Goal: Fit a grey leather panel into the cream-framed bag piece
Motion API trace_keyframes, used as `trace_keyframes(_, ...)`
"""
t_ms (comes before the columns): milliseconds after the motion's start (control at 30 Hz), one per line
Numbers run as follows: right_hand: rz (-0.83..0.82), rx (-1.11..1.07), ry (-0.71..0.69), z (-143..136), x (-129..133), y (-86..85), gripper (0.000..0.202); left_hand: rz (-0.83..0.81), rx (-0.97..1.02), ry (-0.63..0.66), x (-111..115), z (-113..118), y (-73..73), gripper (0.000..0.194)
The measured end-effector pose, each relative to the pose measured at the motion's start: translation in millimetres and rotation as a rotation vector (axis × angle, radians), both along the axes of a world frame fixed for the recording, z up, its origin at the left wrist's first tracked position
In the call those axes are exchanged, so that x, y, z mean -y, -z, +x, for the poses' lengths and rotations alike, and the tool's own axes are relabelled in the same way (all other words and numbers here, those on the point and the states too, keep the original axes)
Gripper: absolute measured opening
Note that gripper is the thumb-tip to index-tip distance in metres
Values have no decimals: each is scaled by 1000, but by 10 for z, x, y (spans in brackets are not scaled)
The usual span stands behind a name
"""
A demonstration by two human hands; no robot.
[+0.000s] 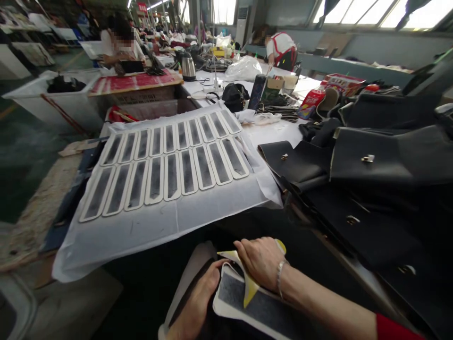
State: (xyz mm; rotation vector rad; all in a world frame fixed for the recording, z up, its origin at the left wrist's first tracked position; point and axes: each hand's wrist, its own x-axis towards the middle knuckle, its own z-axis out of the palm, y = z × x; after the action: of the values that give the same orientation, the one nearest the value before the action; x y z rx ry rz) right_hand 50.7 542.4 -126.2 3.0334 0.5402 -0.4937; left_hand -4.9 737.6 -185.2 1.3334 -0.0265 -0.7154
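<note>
At the bottom centre, my right hand [264, 259] is wrapped round a yellow tool [251, 289] with a wide, pointed blade. That blade lies over a dark panel with a pale border [233, 288], near its upper end. My left hand [198, 297] holds the panel's left edge, its fingertips close to the blade. Further forward, two rows of similar pale-bordered dark pieces [172, 177] lie side by side on a white sheet [116, 241]. Both hands are below the sheet's near edge.
Black leather pieces with metal clasps [382, 156] are piled at the right. Behind the sheet stand a red-topped table [134, 85], a steel kettle [188, 67] and a clear plastic bag [244, 68]. A white bin [71, 101] is at the left. Two people work further back.
</note>
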Motion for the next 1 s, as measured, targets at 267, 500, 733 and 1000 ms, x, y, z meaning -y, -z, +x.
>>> trace_keyframes(267, 74, 7, -199, 268, -198, 42, 50, -190, -207, -282, 85, -70, -12, 72)
trace_keyframes(500, 73, -33, -399, 419, -297, 29, 50, -190, -165, -403, 123, -92, 9, 82)
trace_keyframes(733, 61, -67, -540, 528, -320, 11, 48, 4, -98, -388, 124, -148, 102, 61)
trace_keyframes(1000, 35, -110, -604, 535, -275, -60, 48, 369, 193, -307, 47, -206, 187, 44)
